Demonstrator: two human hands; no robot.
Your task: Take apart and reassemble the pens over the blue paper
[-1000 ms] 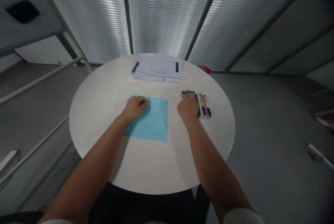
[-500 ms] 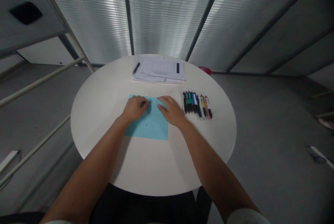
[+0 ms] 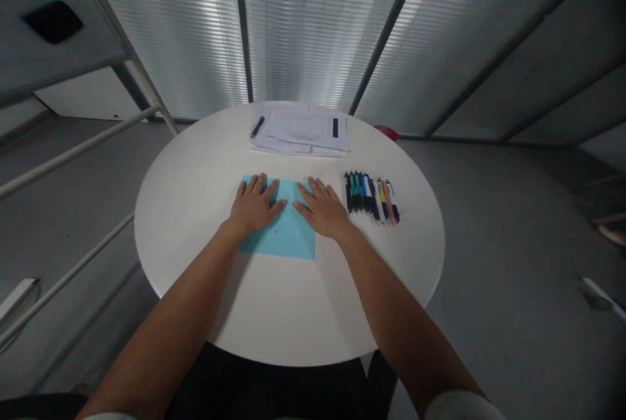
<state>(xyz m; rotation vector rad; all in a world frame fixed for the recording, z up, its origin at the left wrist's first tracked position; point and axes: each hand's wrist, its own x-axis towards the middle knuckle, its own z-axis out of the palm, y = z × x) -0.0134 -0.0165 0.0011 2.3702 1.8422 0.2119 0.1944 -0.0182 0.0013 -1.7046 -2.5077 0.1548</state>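
A sheet of light blue paper (image 3: 288,245) lies flat on the white round table (image 3: 190,205). My left hand (image 3: 253,209) rests on its left part, palm down, fingers spread. Across from it, my right hand (image 3: 325,209) lies over the right edge of the sheet, also with fingers apart. Neither hand holds anything that I can see. A small dark mark shows on the paper below the gap between my thumbs. To the right of my right hand, several pens (image 3: 362,193) of different colours lie side by side in a row.
Stacked white printed papers (image 3: 298,133) lie at the table's far side, with a black pen (image 3: 257,127) on their left part. Behind the table stands a ribbed translucent wall (image 3: 303,29). Pale metal rails (image 3: 98,136) run along the left.
My left hand was curled, with a small dark spot at its fingertips; its fingers are now stretched out flat on the sheet. My right hand's fingers have spread a little more.
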